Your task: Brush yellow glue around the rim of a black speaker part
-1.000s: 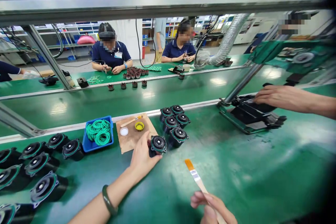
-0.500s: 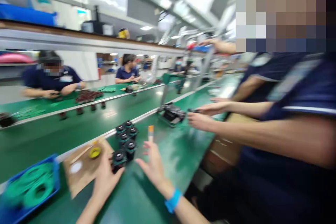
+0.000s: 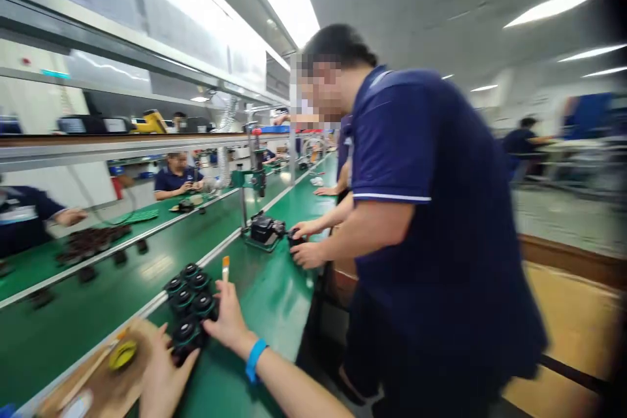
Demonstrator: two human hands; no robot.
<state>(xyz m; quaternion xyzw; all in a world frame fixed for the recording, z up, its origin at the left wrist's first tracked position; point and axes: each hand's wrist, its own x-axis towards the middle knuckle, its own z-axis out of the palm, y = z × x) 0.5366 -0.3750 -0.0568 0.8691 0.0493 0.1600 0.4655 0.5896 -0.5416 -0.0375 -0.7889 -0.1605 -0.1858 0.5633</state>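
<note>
Brush (image 3: 226,268) with a pale handle and orange bristles stands nearly upright in the right hand (image 3: 226,321), bristles up, its long axis running close to vertical; only the top part shows above the fingers. The right hand is closed round the handle and also rests against the cluster of black round parts (image 3: 190,290) on the green bench (image 3: 267,287). The left hand (image 3: 161,379) is wrapped round the nearest black part (image 3: 185,334), which sits at the near end of that cluster, its round green-ringed face turned up. A blue wristband (image 3: 255,359) circles the right wrist.

Just left of the left hand lies a brown card (image 3: 100,385) carrying a yellow cap (image 3: 122,354). Farther along the bench stands a black fixture (image 3: 263,230), and a co-worker in a dark blue shirt (image 3: 431,222) leans in from the right, both hands beside that fixture, well apart from the brush. The green conveyor belt (image 3: 98,294) runs along the left side.
</note>
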